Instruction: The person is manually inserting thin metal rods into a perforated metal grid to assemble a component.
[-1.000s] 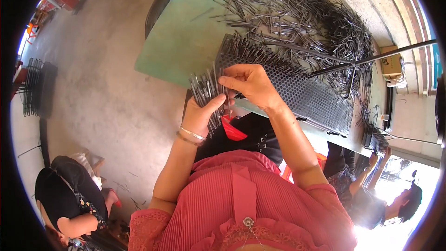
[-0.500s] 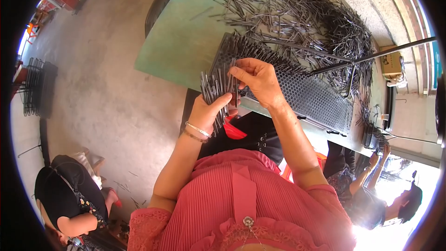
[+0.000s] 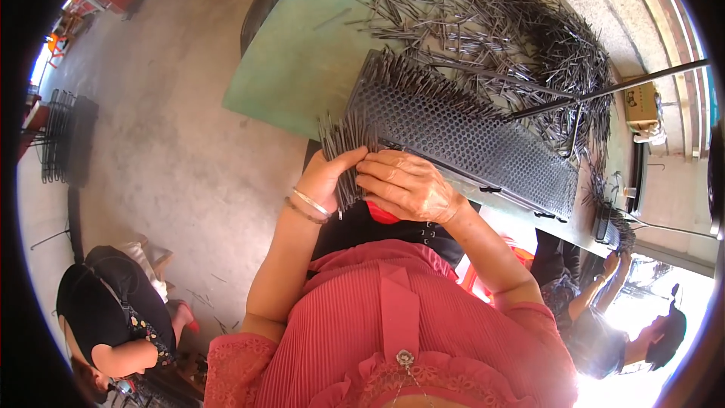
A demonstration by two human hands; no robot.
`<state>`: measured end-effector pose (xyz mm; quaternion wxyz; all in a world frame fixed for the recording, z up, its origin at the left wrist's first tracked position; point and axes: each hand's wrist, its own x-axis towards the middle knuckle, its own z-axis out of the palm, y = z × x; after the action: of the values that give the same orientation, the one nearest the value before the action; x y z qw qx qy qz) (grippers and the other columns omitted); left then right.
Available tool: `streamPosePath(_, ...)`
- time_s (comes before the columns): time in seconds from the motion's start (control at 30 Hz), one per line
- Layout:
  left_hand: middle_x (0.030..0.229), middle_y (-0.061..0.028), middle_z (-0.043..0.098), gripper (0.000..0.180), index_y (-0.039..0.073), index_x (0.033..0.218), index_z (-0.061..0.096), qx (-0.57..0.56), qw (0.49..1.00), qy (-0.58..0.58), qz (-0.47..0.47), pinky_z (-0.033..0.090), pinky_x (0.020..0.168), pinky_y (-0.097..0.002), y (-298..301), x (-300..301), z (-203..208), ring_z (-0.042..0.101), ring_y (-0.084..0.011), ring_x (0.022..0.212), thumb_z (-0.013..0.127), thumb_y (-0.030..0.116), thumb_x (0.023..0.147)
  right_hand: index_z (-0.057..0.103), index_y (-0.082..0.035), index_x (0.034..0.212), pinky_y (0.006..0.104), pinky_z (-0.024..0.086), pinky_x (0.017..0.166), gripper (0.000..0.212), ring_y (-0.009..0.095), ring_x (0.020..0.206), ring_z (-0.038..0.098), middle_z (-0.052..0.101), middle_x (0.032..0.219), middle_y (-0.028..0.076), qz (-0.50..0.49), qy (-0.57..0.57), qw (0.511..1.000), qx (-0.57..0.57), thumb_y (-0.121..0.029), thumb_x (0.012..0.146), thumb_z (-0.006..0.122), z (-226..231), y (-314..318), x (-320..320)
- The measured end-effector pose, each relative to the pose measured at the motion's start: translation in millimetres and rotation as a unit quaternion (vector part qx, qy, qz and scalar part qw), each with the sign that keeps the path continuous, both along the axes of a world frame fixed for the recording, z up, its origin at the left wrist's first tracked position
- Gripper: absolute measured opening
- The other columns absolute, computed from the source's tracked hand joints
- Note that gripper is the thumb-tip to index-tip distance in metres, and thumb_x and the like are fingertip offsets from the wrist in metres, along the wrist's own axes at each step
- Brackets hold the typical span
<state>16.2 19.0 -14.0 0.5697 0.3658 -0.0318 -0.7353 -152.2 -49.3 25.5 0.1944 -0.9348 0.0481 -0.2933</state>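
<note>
A bundle of thin dark rods (image 3: 343, 134) stands roughly upright in my left hand (image 3: 320, 180), its thumb laid across the front. My right hand (image 3: 408, 185) presses against the bundle's right side, fingers bent together and partly hiding the lower rods. Just beyond both hands lies a black tray full of small round holes (image 3: 468, 136). Rows of similar rods (image 3: 430, 83) stand along its far edge, while the near part shows bare holes.
A large loose heap of dark rods (image 3: 529, 30) covers the far right of the green table (image 3: 291, 68). A dark metal bar (image 3: 619, 91) crosses above the tray's right side. A cardboard box (image 3: 641, 108) sits by the wall. Other people (image 3: 121, 310) work at lower left and right.
My right hand has come down from the bundle's top to its lower right side, its fingers closing there. My left hand and the bundle have shifted slightly left.
</note>
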Motion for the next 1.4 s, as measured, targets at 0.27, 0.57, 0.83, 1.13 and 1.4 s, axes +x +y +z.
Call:
streamPosePath(0.27,0.091,-0.0102,0.066,0.021,-0.001,0.103,0.062,-0.007,1.000,-0.023,-0.010,0.054,0.065,-0.0311,-1,-7,11,0.065,-0.0193,0.074,0.062,0.009,0.085,0.063,0.000,0.101,0.0341,0.052,0.080,0.029,0.026,0.094,0.063,0.064,0.104,0.015,-0.161,-0.070,0.959,0.223,-0.009,0.074,0.073,5,-7,-6)
streamPosePath(0.57,0.086,-0.0129,0.066,0.023,-0.003,0.105,0.059,-0.061,0.994,-0.089,-0.017,0.055,0.067,-0.0346,-2,-19,18,0.065,-0.0230,0.074,0.061,0.010,0.085,0.065,0.007,0.089,0.0234,0.046,0.054,0.023,0.008,0.060,0.059,0.064,0.073,0.006,-0.219,0.007,0.789,0.574,-0.014,0.081,0.072,-5,-21,-1)
streamPosePath(0.83,0.092,-0.0150,0.066,0.025,-0.003,0.104,0.058,-0.012,0.998,-0.038,-0.044,0.056,0.071,-0.0367,-4,-13,13,0.066,-0.0251,0.081,0.063,0.012,0.084,0.066,0.002,0.096,0.0202,0.047,0.065,0.018,0.005,0.071,0.056,0.065,0.078,0.002,-0.321,-0.188,0.807,0.458,-0.010,0.083,0.069,19,-53,12)
streamPosePath(1.13,0.093,-0.0153,0.067,0.023,0.000,0.102,0.060,0.004,0.994,-0.093,-0.051,0.057,0.065,-0.0346,-2,-15,-4,0.067,-0.0217,0.076,0.062,0.015,0.086,0.064,0.000,0.094,0.0240,0.049,0.061,0.018,0.008,0.064,0.058,0.067,0.076,0.007,-0.371,-0.194,0.863,0.284,-0.008,0.080,0.071,-4,-80,40)
streamPosePath(1.4,0.088,-0.0150,0.067,0.023,-0.005,0.099,0.060,0.006,0.993,-0.113,-0.031,0.056,0.063,-0.0335,-1,-15,-1,0.066,-0.0240,0.072,0.062,0.013,0.085,0.064,-0.001,0.095,0.0312,0.052,0.064,0.018,0.024,0.071,0.065,0.066,0.085,0.012,-0.331,-0.111,0.916,0.200,-0.007,0.078,0.069,-8,-78,48)
